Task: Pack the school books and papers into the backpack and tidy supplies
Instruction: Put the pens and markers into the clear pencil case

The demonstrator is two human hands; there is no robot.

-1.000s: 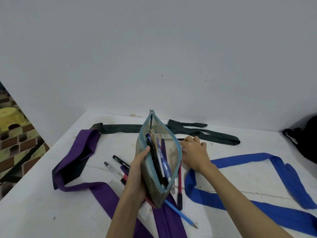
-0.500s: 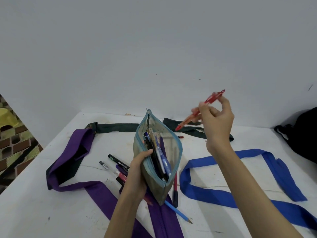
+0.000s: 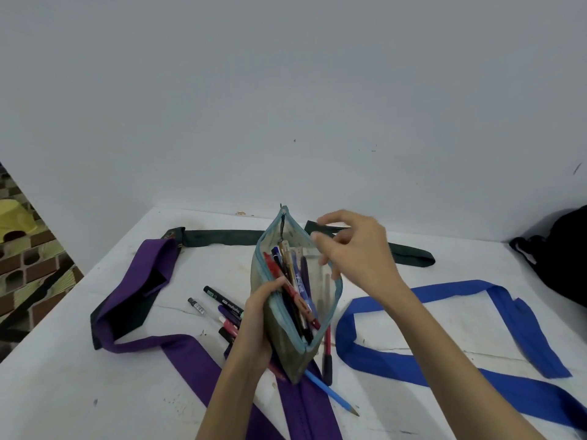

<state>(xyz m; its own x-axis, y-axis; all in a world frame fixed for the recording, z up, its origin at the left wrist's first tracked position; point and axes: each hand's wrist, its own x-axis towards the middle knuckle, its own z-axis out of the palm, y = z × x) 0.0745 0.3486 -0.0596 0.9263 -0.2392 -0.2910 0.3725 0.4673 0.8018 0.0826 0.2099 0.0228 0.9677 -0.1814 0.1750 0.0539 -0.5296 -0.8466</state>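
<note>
Red pen (image 3: 293, 292) lies inside the open pencil case (image 3: 287, 347), which the left hand (image 3: 259, 325) grips by its side. The right hand (image 3: 355, 252) hovers above the opening, fingers loosely spread, holding nothing.

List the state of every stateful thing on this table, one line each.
pencil case: unzipped, held upright, pens inside
left hand: grips the case's near edge
right hand: above the opening, holds nothing
blue pencil: lying on table
black marker: capped, lying loose
</note>
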